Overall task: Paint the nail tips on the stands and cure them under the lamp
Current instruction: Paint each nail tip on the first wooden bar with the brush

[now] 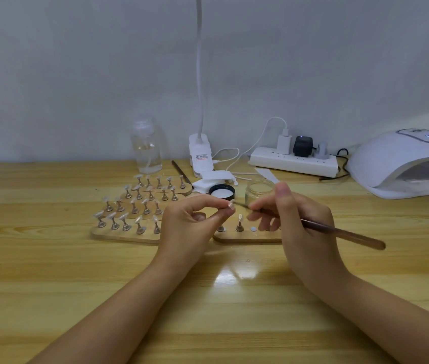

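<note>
Wooden table (50, 258), white wall behind. Far left, at 10 o'clock from the hands: clear bottle (146, 145), upright, near the wall. In front of it, four wooden boards of nail stands (126, 224) in staggered rows, each stand carrying a pale tip; the nearest row sits just beside the left hand.

Left hand (189, 227): fingers curled, thumb and fingertips pinching one nail tip (231, 205) raised above the boards. Can't tell whether its stand is in the pinch too.

Centre, at 12 o'clock: white clip lamp (200, 153), neck running up out of view. Black jar lid (222, 191) lies upside down just behind the left fingertips. Small glass jar (259, 191) to its right, open.

Under the hands: another wooden board (244, 236), one stand with tip (239, 224) upright on it, bare round spots beside it.

Right hand (300, 227): curled round a brush (339, 233), pen grip, thumb up. Bristle end touches or nearly touches the pinched nail tip; handle runs out towards 4 o'clock.

At 1 o'clock: white power strip (293, 161) by the wall, with plugs in it. Far right, at 2 o'clock: white curing lamp (397, 158), opening facing front, display lit, well apart from the hands.
</note>
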A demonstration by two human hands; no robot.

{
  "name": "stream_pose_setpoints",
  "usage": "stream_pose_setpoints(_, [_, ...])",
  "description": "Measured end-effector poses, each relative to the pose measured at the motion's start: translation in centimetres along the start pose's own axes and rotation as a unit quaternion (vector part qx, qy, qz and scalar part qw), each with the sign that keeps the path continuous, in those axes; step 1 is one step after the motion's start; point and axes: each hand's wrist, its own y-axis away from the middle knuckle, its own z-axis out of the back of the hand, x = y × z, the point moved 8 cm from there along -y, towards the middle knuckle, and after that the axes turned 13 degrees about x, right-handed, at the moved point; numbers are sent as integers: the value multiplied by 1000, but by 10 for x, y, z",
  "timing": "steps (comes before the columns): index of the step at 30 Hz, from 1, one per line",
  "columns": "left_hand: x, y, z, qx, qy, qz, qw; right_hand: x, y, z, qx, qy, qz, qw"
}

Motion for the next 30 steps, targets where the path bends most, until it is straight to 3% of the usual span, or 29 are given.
stream_pose_setpoints(18, [-6,-1,-2,9,-41,-39,998,0,-2,-2,21,12,4,1000])
stream_pose_setpoints(22, [-6,0,-5,23,-22,-38,999,-5,0,-2,23,-28,-25,999])
stream_pose_setpoints(27, [-4,-1,-5,28,-37,-39,998,0,-3,0,13,29,8,999])
stream_pose_setpoints(30, [-3,-1,-5,28,-41,-38,998,-4,-2,-1,14,-9,-14,1000])
